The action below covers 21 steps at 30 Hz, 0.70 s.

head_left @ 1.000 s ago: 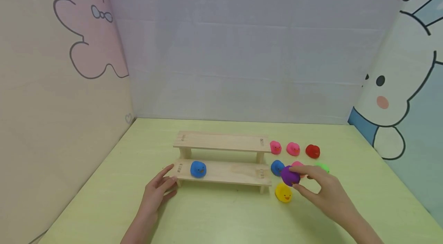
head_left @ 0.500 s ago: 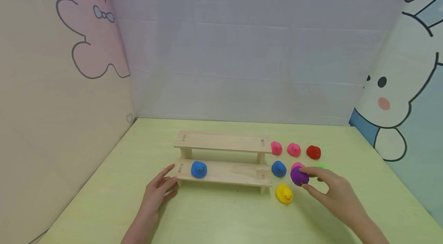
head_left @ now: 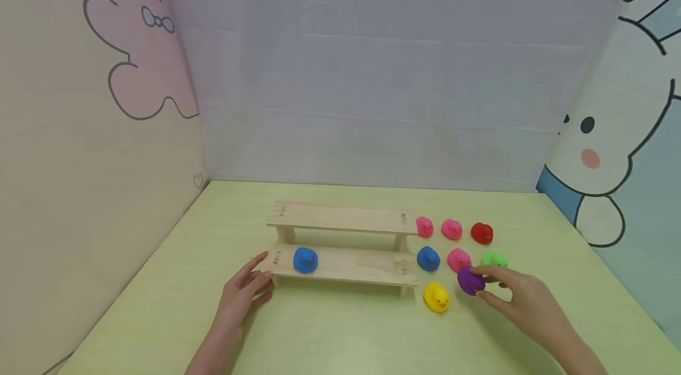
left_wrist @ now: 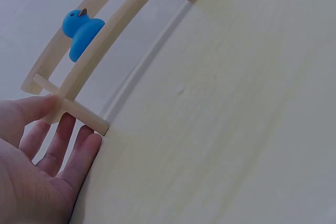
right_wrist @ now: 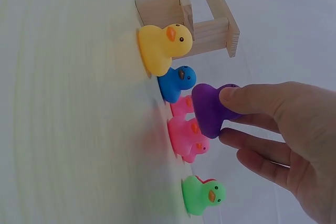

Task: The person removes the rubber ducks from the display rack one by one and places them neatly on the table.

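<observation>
My right hand pinches a purple rubber duck between thumb and fingers, held off the table in the right wrist view. My left hand grips the left end of a two-step wooden shelf, thumb at the board's edge and fingers by the leg. On the lower step, toward the left, sits a blue rubber duck. Nearest the purple duck stand a yellow duck, a pink duck and a green duck, which the right hand partly covers in the head view.
A second blue duck is on the table beside the shelf's right end. Behind it are two more pink ducks and a red duck. White cloth stands at the back, with cartoon-printed sheets at both sides.
The right hand has carried the purple duck right and a little toward the front, uncovering the pink duck behind it. The left hand stays at the shelf end.
</observation>
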### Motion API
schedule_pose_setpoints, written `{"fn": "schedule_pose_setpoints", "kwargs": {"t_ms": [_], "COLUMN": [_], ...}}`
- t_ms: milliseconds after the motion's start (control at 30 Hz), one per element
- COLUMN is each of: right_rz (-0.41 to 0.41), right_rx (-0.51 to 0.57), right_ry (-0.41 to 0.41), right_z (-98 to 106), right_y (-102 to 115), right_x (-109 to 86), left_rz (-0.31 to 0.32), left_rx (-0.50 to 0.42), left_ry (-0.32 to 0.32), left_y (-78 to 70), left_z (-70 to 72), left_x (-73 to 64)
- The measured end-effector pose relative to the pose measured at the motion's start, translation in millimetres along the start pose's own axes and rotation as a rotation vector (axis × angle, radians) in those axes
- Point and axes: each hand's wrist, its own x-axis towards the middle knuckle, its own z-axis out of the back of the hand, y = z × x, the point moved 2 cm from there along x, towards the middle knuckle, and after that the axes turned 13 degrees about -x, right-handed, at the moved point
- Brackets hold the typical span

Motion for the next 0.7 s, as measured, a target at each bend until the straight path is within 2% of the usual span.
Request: {"fn": "schedule_pose_setpoints", "kwargs": {"t_ms": [167,300,367,500,700], "right_rz": [-0.02,-0.046,-0.055,-0.044,-0.048], "right_rx": [0.003,0.071,0.109,0.149,0.156], "right_ry": [0.127,0.267,0.307,0.311,0.333], "right_z": [-8,-15,-18,-21,-21], "right_y": [-7,-12,-14,-17,-18], "right_x": [3.0,6.4,7.2,6.9,7.0], "left_rz": [-0.007,-0.005,-0.005,-0.009,-0.01], "left_rx": [-0.001,-0.001,0.001,-0.001,-0.006], "left_ry": [0.0,-0.001,-0.001,-0.001,-0.001], "left_y": [1.0,1.6,1.7,1.1,0.6], "left_z": [0.5,0.8,0.8,0.5,-0.5], "left_x": [1.5,2.2,2.3,1.6,1.4]}}
